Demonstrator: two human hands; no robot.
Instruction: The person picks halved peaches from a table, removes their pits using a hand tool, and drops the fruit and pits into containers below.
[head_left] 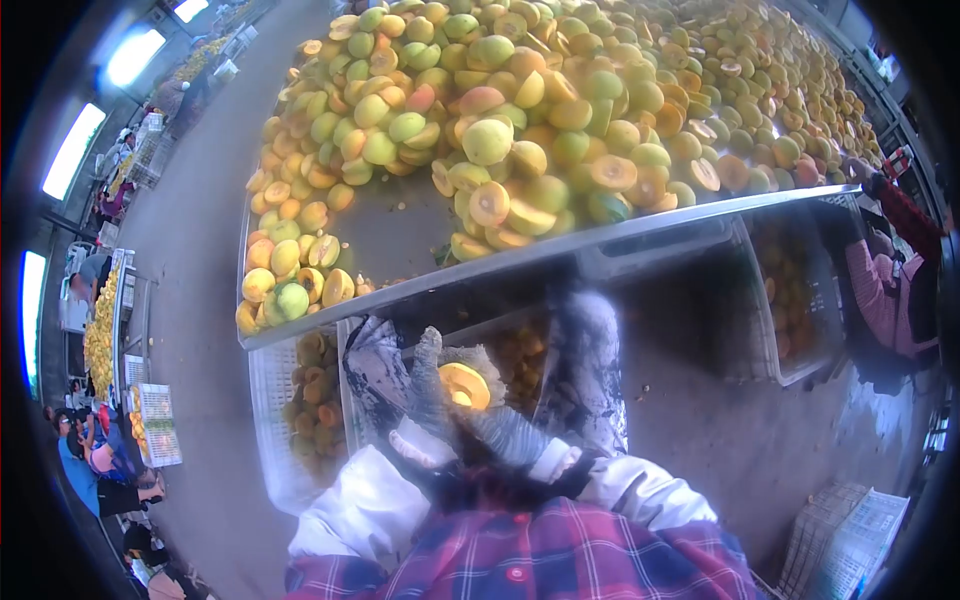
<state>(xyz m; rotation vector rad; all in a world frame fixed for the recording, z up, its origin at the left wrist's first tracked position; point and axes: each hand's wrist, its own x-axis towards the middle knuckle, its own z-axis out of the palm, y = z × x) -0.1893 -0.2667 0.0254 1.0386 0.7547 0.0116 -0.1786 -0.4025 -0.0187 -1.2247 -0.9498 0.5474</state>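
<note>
Both my hands are in grey, worn gloves, close together low in front of my lap. A yellow peach half [464, 385], cut face up with a pale patch at its hollow, lies between them. My left hand [425, 390] is closed around its left side, with one digit sticking up. From the lower right, my right hand [505, 432] is curled against the fruit; its fingertips are partly hidden. Just beyond my hands stands the metal-edged table [400, 235], heaped with whole and halved peaches [570, 120].
White crates of peaches stand beneath the table edge, one crate [275, 430] at my left, another crate [780, 300] to the right. A person's pink sleeve [880, 290] shows at far right. Stacked crates [840, 540] sit lower right. More people and fruit tables line the left.
</note>
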